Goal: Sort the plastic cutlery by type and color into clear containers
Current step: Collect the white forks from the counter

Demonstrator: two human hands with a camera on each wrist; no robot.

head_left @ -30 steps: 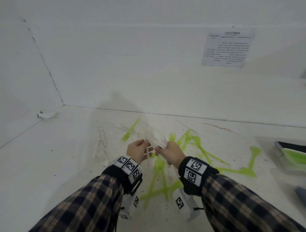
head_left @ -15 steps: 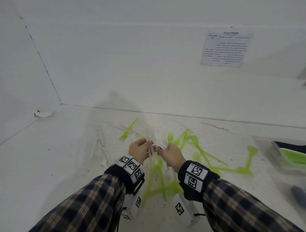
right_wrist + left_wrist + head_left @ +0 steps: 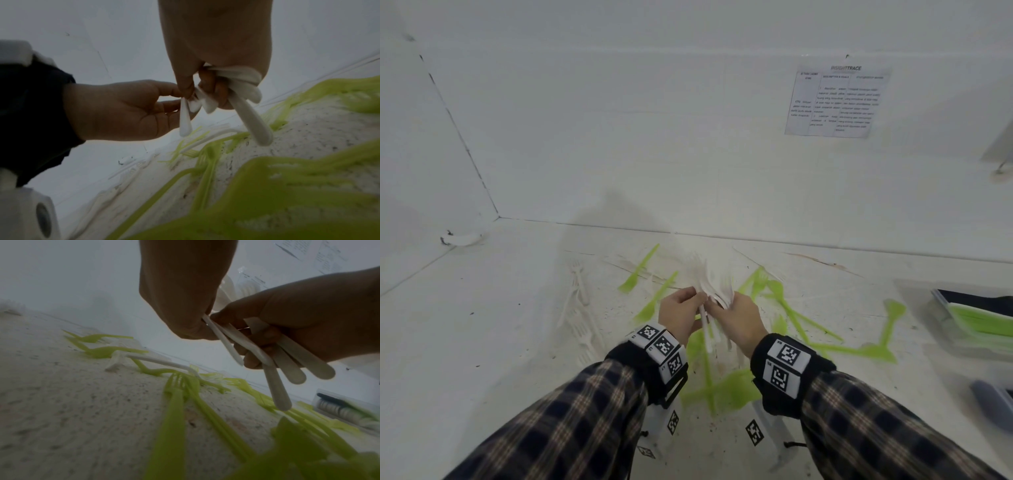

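Observation:
My right hand (image 3: 717,303) grips a bunch of white plastic cutlery (image 3: 714,284), heads up and handles hanging below the fist (image 3: 242,84). Close beside it, my left hand (image 3: 697,298) pinches one white handle (image 3: 224,344) of that bunch between thumb and fingers. From the right wrist the same handle (image 3: 185,120) shows under the left fingers (image 3: 170,95). Both hands hover over several lime green forks (image 3: 801,318) strewn on the white table (image 3: 482,342). The type of each held white piece is hidden.
Several white forks (image 3: 582,308) lie on the table left of my hands. A clear container (image 3: 976,329) with green cutlery stands at the right edge, a dark object (image 3: 993,397) in front of it. White walls close the back and left.
Both hands have stayed together over the green forks, working the white bunch. The left fingers have shifted on the handles; the hands sit slightly nearer me.

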